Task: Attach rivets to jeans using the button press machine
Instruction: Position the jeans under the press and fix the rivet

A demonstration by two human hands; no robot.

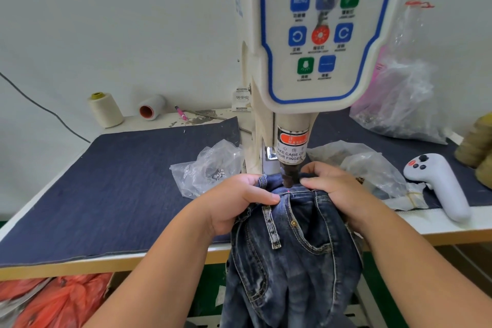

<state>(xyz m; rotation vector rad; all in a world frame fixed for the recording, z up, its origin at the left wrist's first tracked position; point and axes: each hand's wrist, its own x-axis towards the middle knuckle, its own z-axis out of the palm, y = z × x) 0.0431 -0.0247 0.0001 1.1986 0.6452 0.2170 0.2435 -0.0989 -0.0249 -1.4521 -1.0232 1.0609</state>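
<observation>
Jeans (pixel 292 247) gripped by left hand (pixel 234 202) and right hand (pixel 338 189): we keep fingers clear of punch (pixel 288 176), red dot (pixel 289 191) on mark.

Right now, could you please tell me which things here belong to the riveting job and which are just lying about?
In use:
jeans, gripped by left hand and right hand
button press machine
bag of rivets

Lying about:
thread cone
white roll
pink pen
white controller
big plastic bag
</observation>
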